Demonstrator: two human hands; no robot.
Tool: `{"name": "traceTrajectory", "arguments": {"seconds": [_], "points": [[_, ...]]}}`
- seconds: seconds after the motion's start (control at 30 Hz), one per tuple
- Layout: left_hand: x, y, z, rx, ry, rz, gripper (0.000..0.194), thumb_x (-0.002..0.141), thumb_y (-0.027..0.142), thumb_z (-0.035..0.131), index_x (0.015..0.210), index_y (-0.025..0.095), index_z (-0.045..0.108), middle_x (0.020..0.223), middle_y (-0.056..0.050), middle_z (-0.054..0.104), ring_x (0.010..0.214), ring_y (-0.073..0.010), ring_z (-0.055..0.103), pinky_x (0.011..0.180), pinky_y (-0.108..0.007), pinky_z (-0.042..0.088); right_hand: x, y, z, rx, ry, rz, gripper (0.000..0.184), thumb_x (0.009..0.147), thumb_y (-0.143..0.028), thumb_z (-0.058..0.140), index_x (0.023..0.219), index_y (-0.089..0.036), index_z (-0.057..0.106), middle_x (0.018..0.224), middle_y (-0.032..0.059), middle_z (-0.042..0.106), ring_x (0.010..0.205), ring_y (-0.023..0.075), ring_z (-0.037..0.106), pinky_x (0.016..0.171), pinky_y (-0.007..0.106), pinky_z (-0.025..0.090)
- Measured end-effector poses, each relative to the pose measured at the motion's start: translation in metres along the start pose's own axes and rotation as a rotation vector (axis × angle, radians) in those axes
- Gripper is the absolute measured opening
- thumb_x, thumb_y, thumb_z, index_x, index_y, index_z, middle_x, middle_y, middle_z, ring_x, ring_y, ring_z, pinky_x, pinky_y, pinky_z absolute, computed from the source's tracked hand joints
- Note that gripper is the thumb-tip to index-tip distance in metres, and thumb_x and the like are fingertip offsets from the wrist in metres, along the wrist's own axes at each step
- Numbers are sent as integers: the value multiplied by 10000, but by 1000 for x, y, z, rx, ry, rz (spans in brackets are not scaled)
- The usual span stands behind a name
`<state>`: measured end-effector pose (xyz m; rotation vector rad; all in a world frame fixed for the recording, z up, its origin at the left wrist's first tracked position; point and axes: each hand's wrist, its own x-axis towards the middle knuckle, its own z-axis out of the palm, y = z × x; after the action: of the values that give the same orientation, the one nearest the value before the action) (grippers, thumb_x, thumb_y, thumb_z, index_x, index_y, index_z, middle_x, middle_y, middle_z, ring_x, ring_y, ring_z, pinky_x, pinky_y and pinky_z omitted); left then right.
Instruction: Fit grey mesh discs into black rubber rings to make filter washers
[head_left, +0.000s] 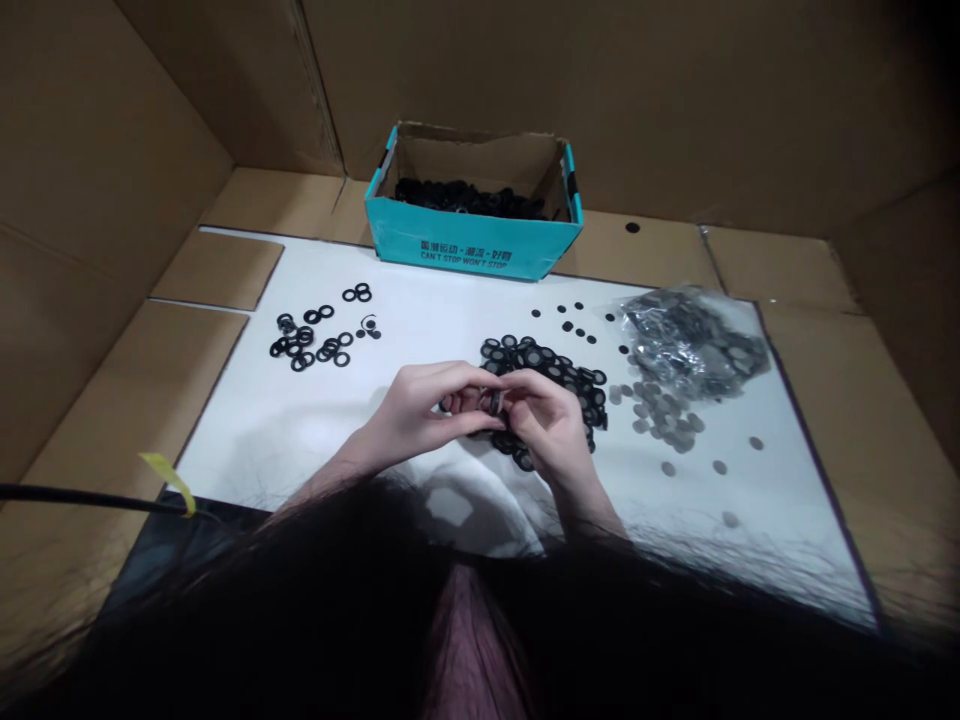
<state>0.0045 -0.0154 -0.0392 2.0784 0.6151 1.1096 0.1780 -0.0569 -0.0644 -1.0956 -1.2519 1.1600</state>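
My left hand and my right hand meet over the white sheet, fingers pinched together on a small black ring held between them. Just behind and under my right hand lies a pile of black rings with grey centres. To its right several grey round discs are scattered beside a clear bag of grey parts. A loose group of empty black rings lies at the left of the sheet.
A teal cardboard box with black rings inside stands at the back. Several small black dots lie in front of it. Brown cardboard walls enclose the area. A black cable with yellow tape crosses at the left. Dark hair fills the bottom.
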Motion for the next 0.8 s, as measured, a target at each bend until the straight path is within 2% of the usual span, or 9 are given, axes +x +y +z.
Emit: {"name": "traceTrajectory", "arguments": {"seconds": [0.07,0.17,0.37,0.47,0.53,0.63,0.73,0.8], "points": [[-2,-2,0,47,-12,25,197,841,177,683,1033,132,675,725,-8,653,594,-83,558,596,-188,482,-3,-6,-1,-28,27,-16,289,722,-441,773,901,-225,702,728,0,649,656,136,574,594,276,468],[-4,-4,2,84,-3,84,195,861,158,648,1053,140,673,726,-15,669,608,-86,576,608,-183,487,-7,-9,2,-39,65,-28,214,725,-349,782,892,-235,710,713,-13,653,662,127,576,612,270,473],[-3,-1,5,129,57,200,181,855,112,649,1033,131,675,742,-32,702,615,-83,604,613,-169,492,-10,0,1,-12,39,-41,202,743,-381,765,888,-246,725,791,5,702,691,138,618,623,278,512],[-4,-1,4,122,38,190,224,858,107,638,1078,136,667,740,-24,687,618,-83,590,622,-177,495,-10,0,-2,-23,23,-66,234,744,-398,765,922,-249,734,805,15,703,710,151,623,639,299,519],[-5,-2,1,64,16,114,294,843,162,680,1136,146,649,749,-11,671,620,-84,579,626,-183,502,-11,-2,-3,-49,16,-90,261,736,-370,778,968,-256,740,817,20,701,735,164,616,653,317,508],[-7,-4,-2,-95,-24,-81,336,821,259,725,1119,123,650,748,-14,653,630,-93,580,626,-198,504,-11,-10,-5,-126,38,-156,304,723,-255,797,1020,-294,743,888,21,710,842,185,604,724,346,486],[-8,-4,-3,-355,-123,-364,298,867,345,667,1058,116,663,762,-27,642,672,-111,597,640,-216,499,-11,-18,-6,-366,77,-314,335,735,-203,785,1046,-319,738,904,25,700,888,204,591,782,387,482],[-7,-3,-2,-555,-188,-528,337,872,433,645,998,121,670,755,-25,628,665,-113,591,630,-222,494,-10,-23,-6,-543,89,-412,317,751,-212,772,1047,-320,739,896,34,686,870,210,585,767,400,487]]}}
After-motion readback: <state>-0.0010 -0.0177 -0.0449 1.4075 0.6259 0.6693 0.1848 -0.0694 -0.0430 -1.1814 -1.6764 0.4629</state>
